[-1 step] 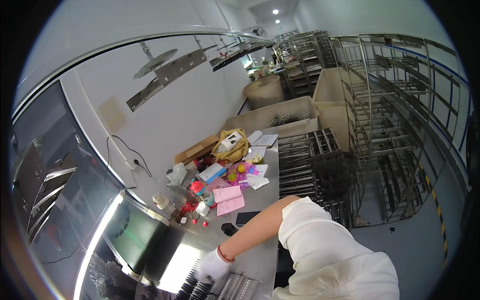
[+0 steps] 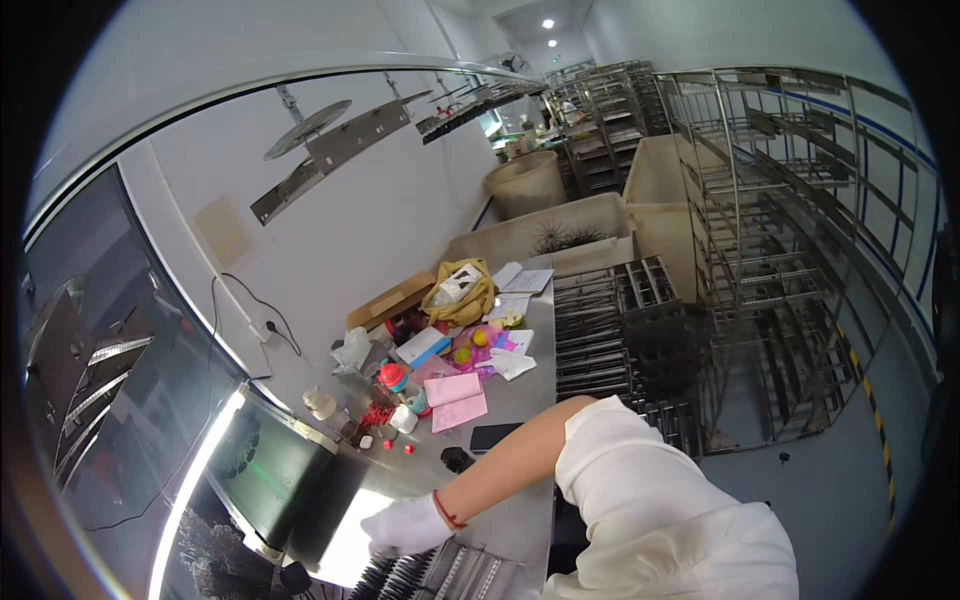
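My right hand (image 2: 408, 526), in a white glove with a red cord at the wrist, reaches over the edge of a bright lit panel (image 2: 343, 540) on the metal table. Its fingers point left and look washed out against the light, so whether they grip anything is unclear. Just below the hand sit rows of black finned parts (image 2: 378, 580). Beside them lie slotted metal strips (image 2: 475, 578). A dark rounded thing (image 2: 295, 577) shows left of the panel, too dim to name. My left hand is not in view.
A bright tube lamp (image 2: 195, 490) stands at the left. Up the table lie a phone (image 2: 492, 437), pink notepad (image 2: 457, 400), red-capped bottle (image 2: 393, 376) and yellow bag (image 2: 465, 292). Stacked metal racks (image 2: 590, 330) stand beside the table; a wire trolley (image 2: 770, 260) is further right.
My right hand has moved left and slightly up, off the black finned parts and over the lit panel. The dark rounded thing left of the panel shows more plainly.
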The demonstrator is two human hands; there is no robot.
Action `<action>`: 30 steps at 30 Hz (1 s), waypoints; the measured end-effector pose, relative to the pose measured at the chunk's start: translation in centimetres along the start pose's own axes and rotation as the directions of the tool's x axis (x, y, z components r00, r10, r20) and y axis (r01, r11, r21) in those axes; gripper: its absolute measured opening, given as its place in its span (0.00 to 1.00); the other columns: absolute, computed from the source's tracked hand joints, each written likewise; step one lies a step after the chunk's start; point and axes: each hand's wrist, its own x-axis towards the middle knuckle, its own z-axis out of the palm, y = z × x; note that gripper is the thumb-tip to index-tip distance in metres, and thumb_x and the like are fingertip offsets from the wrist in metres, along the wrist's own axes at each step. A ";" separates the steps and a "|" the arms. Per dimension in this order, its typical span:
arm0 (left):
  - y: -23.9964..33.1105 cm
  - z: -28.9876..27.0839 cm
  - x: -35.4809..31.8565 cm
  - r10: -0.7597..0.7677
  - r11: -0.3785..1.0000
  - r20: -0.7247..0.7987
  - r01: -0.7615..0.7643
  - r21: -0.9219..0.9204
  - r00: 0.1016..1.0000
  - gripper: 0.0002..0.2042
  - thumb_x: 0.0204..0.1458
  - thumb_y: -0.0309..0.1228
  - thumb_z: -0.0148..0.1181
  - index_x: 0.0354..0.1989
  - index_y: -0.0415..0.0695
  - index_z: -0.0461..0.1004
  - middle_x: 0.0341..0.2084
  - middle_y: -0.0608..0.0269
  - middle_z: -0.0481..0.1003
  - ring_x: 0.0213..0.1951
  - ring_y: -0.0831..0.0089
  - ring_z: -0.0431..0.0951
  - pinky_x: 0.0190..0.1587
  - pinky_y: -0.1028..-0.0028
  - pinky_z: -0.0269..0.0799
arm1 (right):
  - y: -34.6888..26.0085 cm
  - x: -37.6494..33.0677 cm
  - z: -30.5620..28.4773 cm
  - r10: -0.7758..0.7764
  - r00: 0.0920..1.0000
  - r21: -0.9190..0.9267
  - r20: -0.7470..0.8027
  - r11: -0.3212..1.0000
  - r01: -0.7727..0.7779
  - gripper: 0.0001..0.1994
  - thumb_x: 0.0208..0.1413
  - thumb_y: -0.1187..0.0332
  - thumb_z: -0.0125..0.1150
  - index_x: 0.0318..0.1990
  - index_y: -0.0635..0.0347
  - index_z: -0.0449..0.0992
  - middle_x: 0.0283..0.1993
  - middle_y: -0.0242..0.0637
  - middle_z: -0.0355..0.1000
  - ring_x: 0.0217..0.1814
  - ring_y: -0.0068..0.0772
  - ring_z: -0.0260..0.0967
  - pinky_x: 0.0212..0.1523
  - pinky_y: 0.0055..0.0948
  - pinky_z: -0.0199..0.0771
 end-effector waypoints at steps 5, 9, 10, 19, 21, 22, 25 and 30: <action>0.3 -0.3 -0.3 -0.002 0.997 -0.021 0.004 0.075 1.000 0.39 0.42 0.31 0.77 0.65 0.41 0.65 0.53 0.47 0.72 0.58 0.50 0.72 0.61 0.55 0.70 | -11.1 5.9 -6.0 0.168 0.937 0.246 -0.306 0.965 -0.092 0.25 0.57 0.57 0.65 0.55 0.63 0.68 0.52 0.44 0.68 0.51 0.52 0.75 0.49 0.45 0.77; 0.3 -0.3 -0.5 0.014 0.992 -0.022 -0.011 0.127 1.000 0.39 0.43 0.32 0.77 0.65 0.40 0.64 0.53 0.47 0.72 0.58 0.50 0.72 0.62 0.56 0.70 | -9.4 5.4 -4.7 0.354 0.921 0.198 -0.165 0.926 -0.320 0.26 0.54 0.60 0.68 0.53 0.70 0.67 0.46 0.50 0.72 0.43 0.55 0.78 0.41 0.46 0.78; 0.3 -0.4 -0.6 0.018 0.989 -0.023 -0.015 0.145 1.000 0.39 0.43 0.32 0.77 0.65 0.40 0.64 0.53 0.46 0.72 0.58 0.50 0.72 0.62 0.56 0.70 | -8.3 5.2 -3.9 0.376 0.906 0.114 -0.195 0.926 -0.360 0.26 0.53 0.61 0.69 0.52 0.71 0.68 0.44 0.52 0.73 0.42 0.55 0.78 0.40 0.46 0.79; -0.1 -1.3 -0.8 0.052 0.961 -0.053 -0.036 0.276 0.997 0.39 0.45 0.35 0.76 0.66 0.39 0.63 0.53 0.46 0.73 0.58 0.51 0.73 0.63 0.59 0.68 | 0.1 -0.6 -0.8 0.183 0.958 -0.167 0.223 0.975 -0.147 0.04 0.50 0.72 0.64 0.34 0.57 0.80 0.45 0.43 0.77 0.41 0.47 0.76 0.35 0.37 0.76; -0.9 -2.6 -2.8 -0.014 0.947 -0.088 0.042 0.319 0.996 0.40 0.45 0.35 0.76 0.67 0.38 0.63 0.53 0.46 0.73 0.58 0.51 0.73 0.63 0.59 0.68 | -5.5 4.3 -4.4 -0.255 0.909 -0.162 -0.328 0.964 0.212 0.09 0.56 0.68 0.62 0.42 0.61 0.75 0.44 0.53 0.68 0.42 0.56 0.72 0.44 0.46 0.76; -0.9 -2.3 -2.2 0.008 0.948 -0.075 0.017 0.319 0.997 0.40 0.46 0.36 0.76 0.67 0.38 0.63 0.53 0.46 0.74 0.58 0.51 0.73 0.63 0.60 0.68 | -8.3 5.5 -5.6 -0.105 0.950 -0.004 -0.295 0.994 0.108 0.12 0.57 0.67 0.61 0.46 0.62 0.72 0.47 0.52 0.66 0.44 0.56 0.72 0.45 0.48 0.76; -0.7 -2.6 -2.0 0.029 0.940 -0.067 -0.005 0.342 0.997 0.40 0.46 0.37 0.75 0.67 0.38 0.63 0.53 0.45 0.74 0.58 0.51 0.73 0.64 0.60 0.67 | -11.2 7.1 -5.6 -0.072 0.989 -0.094 -0.127 0.994 0.061 0.15 0.60 0.67 0.56 0.50 0.64 0.64 0.50 0.55 0.64 0.45 0.57 0.74 0.42 0.50 0.76; -1.0 -3.7 -2.9 0.063 0.914 -0.025 -0.048 0.403 0.998 0.40 0.47 0.38 0.75 0.68 0.37 0.63 0.53 0.45 0.74 0.58 0.51 0.73 0.64 0.62 0.66 | -8.3 6.1 -2.8 0.158 0.980 -0.163 -0.117 0.971 -0.176 0.14 0.50 0.70 0.67 0.44 0.63 0.76 0.38 0.51 0.74 0.41 0.52 0.78 0.37 0.45 0.79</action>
